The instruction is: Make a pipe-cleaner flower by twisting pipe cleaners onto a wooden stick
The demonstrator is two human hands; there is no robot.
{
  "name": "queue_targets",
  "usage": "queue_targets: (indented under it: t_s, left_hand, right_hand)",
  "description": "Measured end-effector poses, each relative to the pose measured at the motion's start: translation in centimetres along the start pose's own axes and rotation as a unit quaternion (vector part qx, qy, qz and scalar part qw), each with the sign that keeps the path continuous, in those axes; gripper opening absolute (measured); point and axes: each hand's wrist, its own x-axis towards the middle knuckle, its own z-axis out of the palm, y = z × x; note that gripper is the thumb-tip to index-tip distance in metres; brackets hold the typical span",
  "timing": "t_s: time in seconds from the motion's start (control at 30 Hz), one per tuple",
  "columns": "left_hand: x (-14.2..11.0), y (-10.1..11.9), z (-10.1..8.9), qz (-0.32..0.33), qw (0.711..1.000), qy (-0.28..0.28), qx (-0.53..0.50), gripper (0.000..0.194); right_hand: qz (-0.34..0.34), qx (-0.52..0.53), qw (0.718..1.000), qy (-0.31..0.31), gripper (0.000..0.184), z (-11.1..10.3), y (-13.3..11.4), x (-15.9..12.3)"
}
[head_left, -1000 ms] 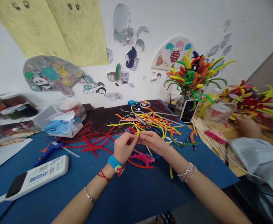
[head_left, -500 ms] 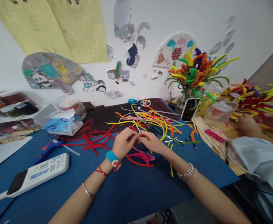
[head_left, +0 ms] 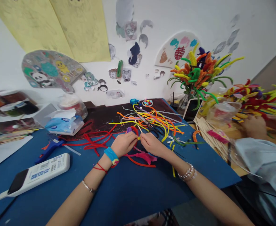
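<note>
My left hand (head_left: 123, 144) and my right hand (head_left: 153, 145) meet over the blue mat, their fingertips pinching a small yellow-tipped pipe cleaner end (head_left: 138, 138). A red pipe cleaner loop (head_left: 134, 130) with a purple piece (head_left: 129, 129) stands up just above the fingers. A pink pipe cleaner tuft (head_left: 145, 158) lies under my right wrist. Loose red pipe cleaners (head_left: 91, 143) spread left of my left hand. A tangle of yellow and orange pipe cleaners (head_left: 152, 124) and black-handled scissors (head_left: 149, 125) lie beyond my hands.
A glue gun (head_left: 49, 150) and a white power strip (head_left: 39, 174) lie at the left, near a tissue pack (head_left: 63, 124). A co-worker's hand (head_left: 254, 127) and pale sleeve (head_left: 262, 160) are at the right, beside bamboo sticks (head_left: 210, 138) and pipe cleaner flowers (head_left: 195, 73).
Both hands have shifted slightly, and the red loop with the purple piece now shows more clearly above the fingers. The view has tilted a little.
</note>
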Motion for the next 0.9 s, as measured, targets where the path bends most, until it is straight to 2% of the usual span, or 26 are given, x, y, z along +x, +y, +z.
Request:
queue_targets:
  t_s: [0.3,0.57,0.77,0.9]
  left_hand:
    - [0.0,0.2,0.4,-0.033,0.998,0.005,0.050,0.024]
    - [-0.1,-1.5,-0.4,0.073,0.995,-0.057,0.034,0.022]
    - [-0.2,-1.9,-0.1,0.070,0.986,-0.046,0.147,0.024]
    - [-0.3,-1.8,0.4,0.076,0.976,-0.053,0.195,0.018]
  right_hand:
    - [-0.049,-0.094,0.994,0.024,0.020,0.5,0.4,-0.2]
    - [-0.114,-0.155,0.981,0.025,0.021,0.4,-0.3,-0.3]
    - [-0.097,-0.157,0.982,0.033,0.026,0.3,0.1,-0.3]
    - [-0.118,-0.176,0.977,0.026,0.025,0.7,0.4,-0.3]
